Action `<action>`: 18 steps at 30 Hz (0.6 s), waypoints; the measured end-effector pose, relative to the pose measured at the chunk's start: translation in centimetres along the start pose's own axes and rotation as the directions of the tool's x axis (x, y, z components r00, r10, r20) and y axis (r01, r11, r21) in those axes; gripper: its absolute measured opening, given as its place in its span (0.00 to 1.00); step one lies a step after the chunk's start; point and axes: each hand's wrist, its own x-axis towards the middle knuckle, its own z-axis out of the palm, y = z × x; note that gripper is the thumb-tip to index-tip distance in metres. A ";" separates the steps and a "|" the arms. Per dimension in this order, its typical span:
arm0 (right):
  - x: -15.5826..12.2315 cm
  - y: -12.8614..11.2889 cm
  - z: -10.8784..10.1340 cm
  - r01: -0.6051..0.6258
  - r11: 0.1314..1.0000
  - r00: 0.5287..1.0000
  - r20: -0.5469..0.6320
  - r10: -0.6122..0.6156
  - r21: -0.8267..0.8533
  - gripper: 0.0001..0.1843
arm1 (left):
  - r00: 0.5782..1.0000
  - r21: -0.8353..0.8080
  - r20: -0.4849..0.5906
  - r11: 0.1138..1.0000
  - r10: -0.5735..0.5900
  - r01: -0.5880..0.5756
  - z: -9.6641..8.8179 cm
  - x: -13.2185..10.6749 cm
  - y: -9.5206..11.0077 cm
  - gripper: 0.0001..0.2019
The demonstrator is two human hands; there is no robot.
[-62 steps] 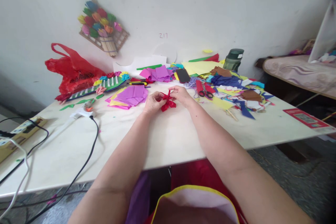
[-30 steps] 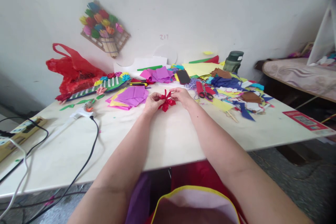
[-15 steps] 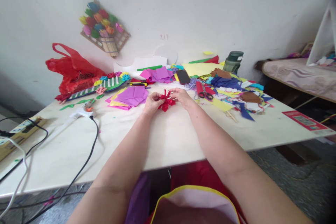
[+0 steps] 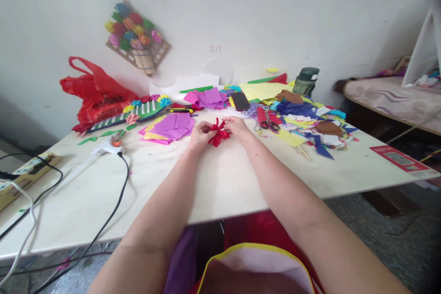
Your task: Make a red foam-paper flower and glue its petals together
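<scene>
A red paper flower [image 4: 218, 136] with folded petals is between my two hands, just above the white table [image 4: 227, 183]. My left hand [image 4: 201, 135] pinches its left side between thumb and fingers. The fingers of my right hand [image 4: 237, 128] are closed at the flower's upper right petals. Just left of the hands lies a stack of purple paper sheets [image 4: 175, 126] with yellow and pink ones under it. To the right, black-handled scissors [image 4: 268, 121] rest beside a red piece and purple yarn [image 4: 254, 110].
A glue gun [image 4: 108, 145] with a black cord lies on the left, near a power strip [image 4: 27, 174]. Behind are a red plastic bag [image 4: 99, 94], a phone [image 4: 240, 101] and a green bottle [image 4: 306, 81]. Coloured scraps [image 4: 313, 121] pile up on the right.
The right hand has shifted very slightly at the flower's top, and the upper petals look a little more spread. The left hand keeps its hold.
</scene>
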 end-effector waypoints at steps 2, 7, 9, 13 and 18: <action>0.1 0.1 0.1 0.016 1.000 1.000 -0.016 -0.016 -0.008 0.17 | 1.000 -0.004 -0.002 1.000 0.000 0.000 0.0 0.0 -0.1 0.19; 1.2 1.0 0.3 0.060 0.995 0.995 -0.076 -0.067 -0.086 0.15 | 1.000 -0.003 -0.022 1.000 0.007 -0.007 0.1 0.2 -0.3 0.18; 1.8 1.5 0.2 0.097 0.980 0.985 -0.126 -0.120 -0.174 0.12 | 0.999 0.000 -0.030 1.000 0.014 -0.014 0.1 0.2 -0.3 0.18; 2.4 2.2 0.1 0.164 0.930 0.968 -0.127 -0.216 -0.330 0.06 | 0.999 -0.011 -0.045 1.000 0.028 -0.028 0.1 0.2 -0.3 0.19; 2.5 2.5 0.1 0.167 0.951 0.980 -0.058 -0.188 -0.258 0.05 | 0.998 -0.011 -0.053 1.000 0.024 -0.025 0.1 0.2 -0.2 0.20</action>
